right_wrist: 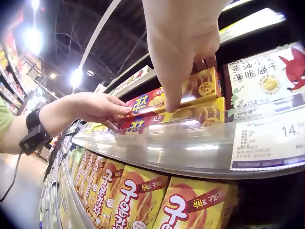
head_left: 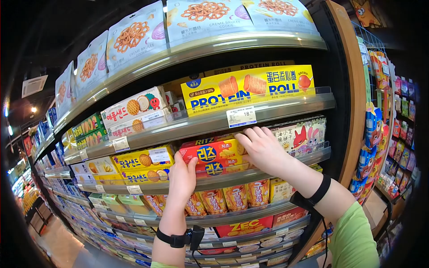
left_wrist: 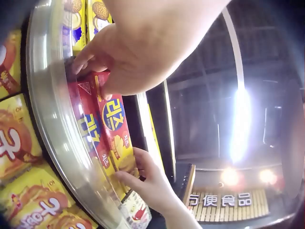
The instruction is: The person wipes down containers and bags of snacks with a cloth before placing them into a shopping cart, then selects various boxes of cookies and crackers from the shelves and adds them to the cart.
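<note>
Two red and yellow Ritz cracker boxes (head_left: 227,152) lie stacked on a shelf at mid-height. My left hand (head_left: 182,176) holds the left end of the upper box, its thumb on the front face. At the other end my right hand (head_left: 264,151) grips the same box, fingers over the top and thumb down the front, as the right wrist view shows. The lower cracker box (right_wrist: 138,123) sits directly beneath, behind the shelf's clear front lip (right_wrist: 157,145). Part of the upper box's right end is hidden by my right hand.
Yellow peanut sandwich biscuit boxes (head_left: 145,166) stand left of the crackers, and a white cracker box with cartoon animals (head_left: 308,134) to the right. A shelf with a yellow protein roll box (head_left: 250,89) overhangs my hands. Orange snack boxes (head_left: 223,199) line the shelf below.
</note>
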`<state>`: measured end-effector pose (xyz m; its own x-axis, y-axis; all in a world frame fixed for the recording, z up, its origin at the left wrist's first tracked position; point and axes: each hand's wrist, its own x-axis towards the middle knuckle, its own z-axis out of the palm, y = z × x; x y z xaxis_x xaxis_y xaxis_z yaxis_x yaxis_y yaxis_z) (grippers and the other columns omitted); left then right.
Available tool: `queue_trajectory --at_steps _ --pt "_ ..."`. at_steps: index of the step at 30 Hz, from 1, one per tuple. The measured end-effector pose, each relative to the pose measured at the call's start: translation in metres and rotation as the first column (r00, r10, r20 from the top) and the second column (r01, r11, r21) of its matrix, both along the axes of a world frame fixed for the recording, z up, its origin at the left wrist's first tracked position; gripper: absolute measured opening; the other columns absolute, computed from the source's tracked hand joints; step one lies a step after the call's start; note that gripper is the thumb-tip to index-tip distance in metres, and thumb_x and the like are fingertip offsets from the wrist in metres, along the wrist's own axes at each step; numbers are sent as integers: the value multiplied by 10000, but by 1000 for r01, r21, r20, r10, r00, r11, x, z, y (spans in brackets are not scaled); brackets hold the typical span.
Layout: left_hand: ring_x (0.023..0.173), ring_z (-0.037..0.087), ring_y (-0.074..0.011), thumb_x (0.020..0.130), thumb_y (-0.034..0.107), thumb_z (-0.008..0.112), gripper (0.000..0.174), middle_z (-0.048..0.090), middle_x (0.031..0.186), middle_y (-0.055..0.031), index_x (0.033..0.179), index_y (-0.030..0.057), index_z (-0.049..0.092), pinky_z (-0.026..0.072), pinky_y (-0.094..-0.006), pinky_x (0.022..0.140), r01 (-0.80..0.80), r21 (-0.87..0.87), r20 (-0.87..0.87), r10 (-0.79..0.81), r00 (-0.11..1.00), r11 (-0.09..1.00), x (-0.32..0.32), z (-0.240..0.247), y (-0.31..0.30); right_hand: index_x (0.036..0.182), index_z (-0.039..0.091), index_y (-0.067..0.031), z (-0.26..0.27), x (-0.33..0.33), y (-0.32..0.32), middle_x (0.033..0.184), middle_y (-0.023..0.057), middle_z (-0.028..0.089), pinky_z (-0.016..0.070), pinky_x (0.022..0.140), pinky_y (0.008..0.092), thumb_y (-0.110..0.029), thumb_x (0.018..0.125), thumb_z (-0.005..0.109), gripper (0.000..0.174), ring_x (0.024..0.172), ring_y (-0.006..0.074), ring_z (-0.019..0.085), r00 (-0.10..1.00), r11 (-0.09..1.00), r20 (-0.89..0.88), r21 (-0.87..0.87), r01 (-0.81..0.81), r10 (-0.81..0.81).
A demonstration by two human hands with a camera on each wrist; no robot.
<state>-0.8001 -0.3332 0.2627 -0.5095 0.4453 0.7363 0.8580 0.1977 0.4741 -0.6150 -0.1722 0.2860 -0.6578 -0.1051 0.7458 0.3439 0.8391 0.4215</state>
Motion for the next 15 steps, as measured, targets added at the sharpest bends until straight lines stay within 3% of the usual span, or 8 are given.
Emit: queue_trajectory --at_steps 3,7,8,9,10,14,15 --pt "814 609 -428 877 283 593 404 628 858 -264 1072 -37 441 475 -467 705 -4 -23 7 4 1000 1000 -6 0 4 1233 475 -49 8 -1 3 1105 111 538 392 911 377 -319 695 745 660 1079 276 497 998 992 67 -126 5 4" --pt "717 627 -353 869 305 611 387 624 746 -210 1003 -20 451 474 -402 626 33 -64 47 -30 998 997 -13 3 12 1242 469 -36 22 -9 4 1035 148 598 444 865 388 -387 715 725 683 1017 288 565 995 995 96 -100 20 -10" --pt "717 627 -353 869 305 611 387 624 746 -210 1003 -20 451 474 -402 626 33 -68 48 -30 998 997 -12 4 12 1220 481 -19 30 -10 -3 988 155 626 477 819 397 -381 700 740 684 972 292 598 978 975 201 -201 98 -56" --pt "808 610 -400 864 299 616 408 621 845 -252 1037 -28 444 477 -436 691 44 -89 81 -37 996 995 -11 7 12 1197 492 -3 36 -12 -8 941 162 653 510 773 406 -374 684 755 686 927 297 631 947 940 309 -289 183 -90" --pt "900 593 -446 859 293 621 433 619 944 -294 1070 -37 438 480 -470 755 57 -108 112 -44 993 992 -10 8 12 1198 490 -1 39 -13 -9 885 169 666 529 750 407 -389 685 754 695 867 310 649 939 928 337 -323 185 -69" --pt "888 598 -442 848 288 637 432 626 931 -282 1070 -29 444 482 -466 743 85 -47 90 -80 993 995 -22 -3 15 1204 488 -2 39 -22 -4 875 171 663 527 753 398 -415 685 747 711 866 309 648 934 932 353 -319 175 -54" --pt "751 601 -365 850 285 642 407 621 808 -219 1034 -23 450 467 -420 652 50 -17 15 -50 999 999 -26 -8 16 1208 486 -4 39 -22 -4 895 169 662 522 765 401 -418 690 741 711 881 307 645 931 927 359 -326 184 -59"
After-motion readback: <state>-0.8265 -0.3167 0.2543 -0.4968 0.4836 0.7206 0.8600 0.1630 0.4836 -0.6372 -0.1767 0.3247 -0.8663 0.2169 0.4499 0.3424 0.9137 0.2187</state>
